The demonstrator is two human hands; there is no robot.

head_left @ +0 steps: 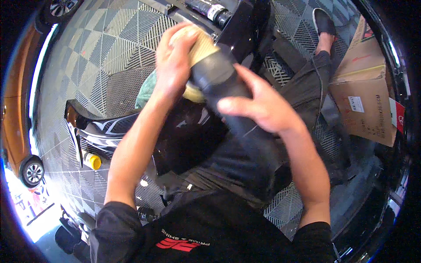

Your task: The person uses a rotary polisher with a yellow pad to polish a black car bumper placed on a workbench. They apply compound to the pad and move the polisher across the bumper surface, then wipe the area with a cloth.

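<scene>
Grip: both hands clamped on one tan-tipped black tool (213, 71). Left hand (174, 57) wraps the tan end, right hand (258, 107) has thumb and fingers around the black body. Tool is off the floor, tilted, upper centre of view, above the lap; motion blur, so exact type can't be told.

Room, big to small. Floor (105, 41): ribbed interlocking tiles, light and dark grey in a checker/diamond layout. Orange car (17, 96) along the left edge, wheels on view, strong light below it. Dark glossy surface (368, 184) down the right side; can't tell what it belongs to. Black-trousered leg (307, 83) runs to upper right across the tiles, ending in a dark slip-on shoe (322, 21). Cardboard carton (362, 94) right of the leg, printed sides, tape on top edge.

Parts: glossy black panel (184, 144) below the hands, partly hidden by the left forearm. Curved black trim piece (103, 125) left of it, on the floor, reflective. Green cloth (146, 90) just beside the left wrist. Black bottle (209, 11) at top centre, pale label. Smallest: yellow-capped container (93, 161), near the trim.
</scene>
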